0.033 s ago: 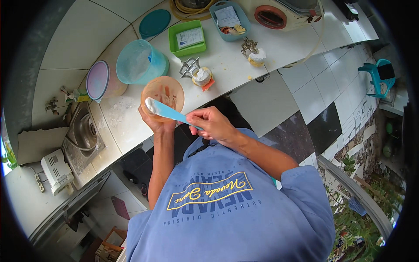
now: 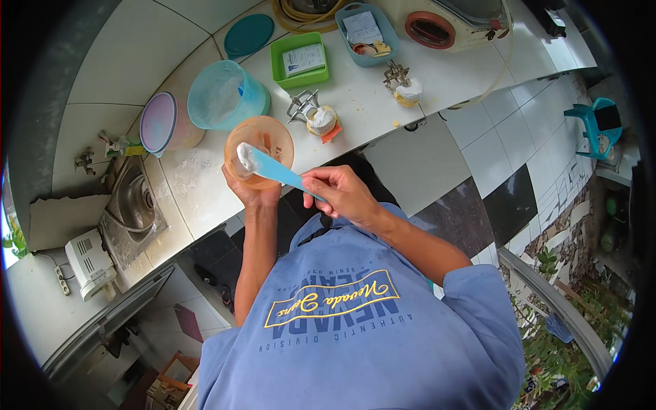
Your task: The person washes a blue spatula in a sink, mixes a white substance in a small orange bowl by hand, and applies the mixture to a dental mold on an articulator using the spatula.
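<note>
In my left hand (image 2: 260, 197) I hold an orange mixing bowl (image 2: 247, 130), fingers and palm around its lower side. White streaks smear its inner wall. My right hand (image 2: 342, 195) grips the narrow end of a light blue spatula (image 2: 279, 169). Its broad end reaches over the bowl, carrying a lump of white paste (image 2: 245, 154). On the counter beyond stands a metal hinged frame (image 2: 302, 106) joined to a round cast (image 2: 321, 121) topped with white, an orange-red piece beneath it. A second such frame (image 2: 396, 74) and cast (image 2: 408, 92) stand farther right.
On the white counter (image 2: 355, 130) are a turquoise tub (image 2: 262, 102), a lidded tub (image 2: 158, 123), a green tray (image 2: 301, 78) and a blue basket (image 2: 372, 58) with papers. A steel sink (image 2: 140, 205) lies left. A turquoise stool (image 2: 593, 126) is far right.
The spatula's broad end has moved slightly inward over the bowl, and its blade shows a wider face. The whole view has shifted a little. Both hands keep their holds.
</note>
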A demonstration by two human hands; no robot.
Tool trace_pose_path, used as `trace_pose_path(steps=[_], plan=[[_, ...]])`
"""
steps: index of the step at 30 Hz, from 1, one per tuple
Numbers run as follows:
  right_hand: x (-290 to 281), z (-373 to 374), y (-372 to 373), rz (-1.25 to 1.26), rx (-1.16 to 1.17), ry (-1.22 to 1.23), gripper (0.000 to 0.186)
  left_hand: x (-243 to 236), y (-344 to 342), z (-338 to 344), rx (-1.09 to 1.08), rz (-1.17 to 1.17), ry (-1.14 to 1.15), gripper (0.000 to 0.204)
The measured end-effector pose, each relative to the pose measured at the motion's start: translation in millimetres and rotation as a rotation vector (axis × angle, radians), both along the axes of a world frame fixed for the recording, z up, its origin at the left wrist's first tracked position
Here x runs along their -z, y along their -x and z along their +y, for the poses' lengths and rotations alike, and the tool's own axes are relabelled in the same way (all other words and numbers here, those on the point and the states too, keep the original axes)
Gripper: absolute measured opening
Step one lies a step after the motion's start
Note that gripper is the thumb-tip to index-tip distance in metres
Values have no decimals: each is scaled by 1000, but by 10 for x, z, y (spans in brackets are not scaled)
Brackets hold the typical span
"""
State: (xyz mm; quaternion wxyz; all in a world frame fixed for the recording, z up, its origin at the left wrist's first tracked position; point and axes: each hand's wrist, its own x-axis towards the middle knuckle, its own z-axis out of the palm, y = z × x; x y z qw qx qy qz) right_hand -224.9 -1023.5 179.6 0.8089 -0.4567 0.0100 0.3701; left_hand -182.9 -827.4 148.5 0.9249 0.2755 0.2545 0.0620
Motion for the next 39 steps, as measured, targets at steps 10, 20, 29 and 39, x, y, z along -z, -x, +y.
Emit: trace_pose_path(steps=[10, 20, 29, 39], plan=[[73, -259, 129, -1301, 353, 923, 54, -489, -90, -208, -79, -111, 128, 59], [-424, -608, -387, -1075, 237, 845, 32, -486, -100, -216, -28, -240, -86, 57], [92, -705, -198, 26, -81, 170, 30, -89, -32, -427, -83, -56, -289, 58], [773, -932, -498, -424, 430, 780, 27, 14, 114, -261, -94, 118, -383, 55]])
